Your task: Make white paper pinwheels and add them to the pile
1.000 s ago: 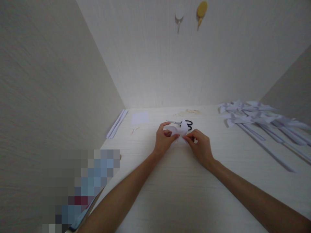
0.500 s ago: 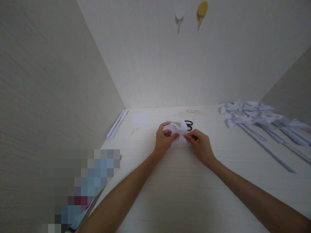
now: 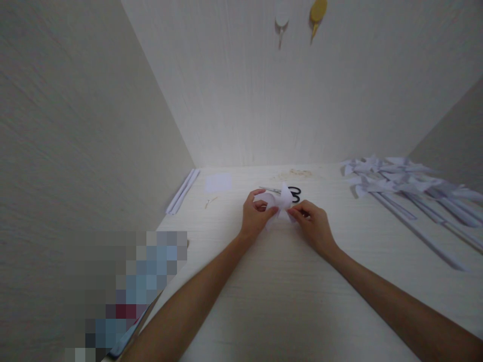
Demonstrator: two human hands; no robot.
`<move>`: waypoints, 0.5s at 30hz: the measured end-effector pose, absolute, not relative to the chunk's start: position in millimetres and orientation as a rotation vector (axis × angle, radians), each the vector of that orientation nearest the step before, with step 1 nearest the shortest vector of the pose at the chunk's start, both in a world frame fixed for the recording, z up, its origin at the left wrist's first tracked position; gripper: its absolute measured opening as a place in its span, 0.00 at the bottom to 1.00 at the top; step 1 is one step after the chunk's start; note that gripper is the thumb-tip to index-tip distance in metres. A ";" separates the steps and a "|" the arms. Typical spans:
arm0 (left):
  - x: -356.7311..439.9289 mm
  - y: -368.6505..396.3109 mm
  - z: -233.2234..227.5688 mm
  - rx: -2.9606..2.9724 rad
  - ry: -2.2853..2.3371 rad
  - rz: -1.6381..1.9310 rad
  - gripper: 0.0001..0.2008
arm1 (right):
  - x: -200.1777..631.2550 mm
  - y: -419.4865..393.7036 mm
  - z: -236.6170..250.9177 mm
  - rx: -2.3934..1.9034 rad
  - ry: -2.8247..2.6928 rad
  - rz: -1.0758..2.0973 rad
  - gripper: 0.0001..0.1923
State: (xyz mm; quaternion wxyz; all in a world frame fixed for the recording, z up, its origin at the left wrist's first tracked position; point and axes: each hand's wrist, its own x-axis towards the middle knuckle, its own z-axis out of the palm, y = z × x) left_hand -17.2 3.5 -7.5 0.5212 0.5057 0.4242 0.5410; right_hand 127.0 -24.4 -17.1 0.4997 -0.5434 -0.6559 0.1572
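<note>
White paper piece (image 3: 281,201) sits pinched between both hands mid-bench (image 3: 287,301), left hand (image 3: 255,217) and right hand (image 3: 312,226) each in a clenched grip on it. Looks like the folding step; next needs a neat crease. Scissors (image 3: 290,193) lie just behind.

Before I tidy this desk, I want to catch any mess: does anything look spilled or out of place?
A faint brownish smudge marks the table behind the scissors. Otherwise nothing stands out; both hands pinch the folded paper.
</note>
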 end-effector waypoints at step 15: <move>-17.5 6.6 -11.5 1.218 1.012 1.269 0.28 | 125.9 -25.3 -15.2 -1.318 -1.594 0.341 0.10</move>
